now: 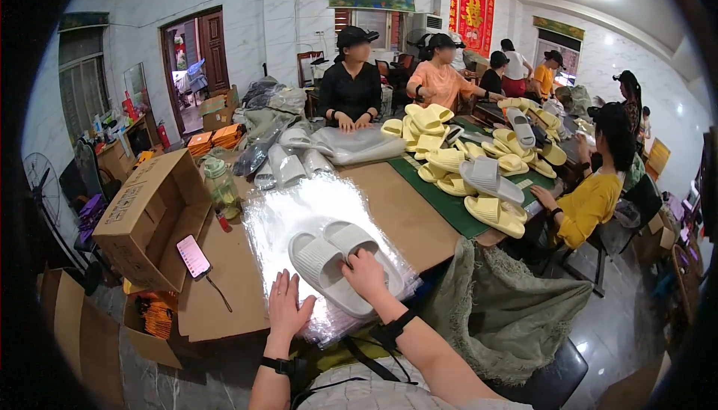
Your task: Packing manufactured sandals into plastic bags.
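Observation:
A pair of light grey ribbed slide slippers (317, 259) lies side by side on a stack of shiny clear plastic bags (280, 212) in front of me. My right hand (366, 272) is closed on the right-hand slipper, its fingers curled at the strap opening. Part of that slipper is hidden beneath the hand. My left hand (289, 307) rests flat on the bags just left of the slippers, fingers spread and holding nothing. Dark bands circle both my wrists.
A cardboard box (153, 215), phone (193, 256) and glass jar (221, 189) stand left. More grey slippers (286, 164) lie ahead. Yellow slippers (493, 214) pile up right on a green mat (426, 199). A woven sack (501, 313) hangs nearby. Several people sit around the table.

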A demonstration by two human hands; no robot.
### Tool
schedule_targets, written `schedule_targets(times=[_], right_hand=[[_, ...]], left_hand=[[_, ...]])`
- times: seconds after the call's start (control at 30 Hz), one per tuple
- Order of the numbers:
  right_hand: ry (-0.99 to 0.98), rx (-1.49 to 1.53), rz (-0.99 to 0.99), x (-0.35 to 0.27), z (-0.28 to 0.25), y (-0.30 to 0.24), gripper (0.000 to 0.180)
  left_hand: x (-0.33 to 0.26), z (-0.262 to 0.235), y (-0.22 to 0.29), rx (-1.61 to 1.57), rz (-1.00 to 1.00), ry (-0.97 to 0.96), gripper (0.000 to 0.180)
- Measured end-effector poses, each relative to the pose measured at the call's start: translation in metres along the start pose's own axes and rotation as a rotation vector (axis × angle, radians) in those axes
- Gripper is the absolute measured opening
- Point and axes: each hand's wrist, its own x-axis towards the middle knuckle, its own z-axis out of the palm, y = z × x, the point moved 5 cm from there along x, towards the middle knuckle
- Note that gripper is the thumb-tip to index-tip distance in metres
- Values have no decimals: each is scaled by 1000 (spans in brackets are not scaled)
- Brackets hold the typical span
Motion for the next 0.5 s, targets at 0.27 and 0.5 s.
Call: schedule_targets(times=[0.27,0.5], right_hand=[[-3,39,36,-1,-2,6,22],[127,252,255,-24,-40,33,31]], left_hand=[[-1,3,-4,9,-8,-9,70],[-1,3,-2,-28,-12,-20,70]])
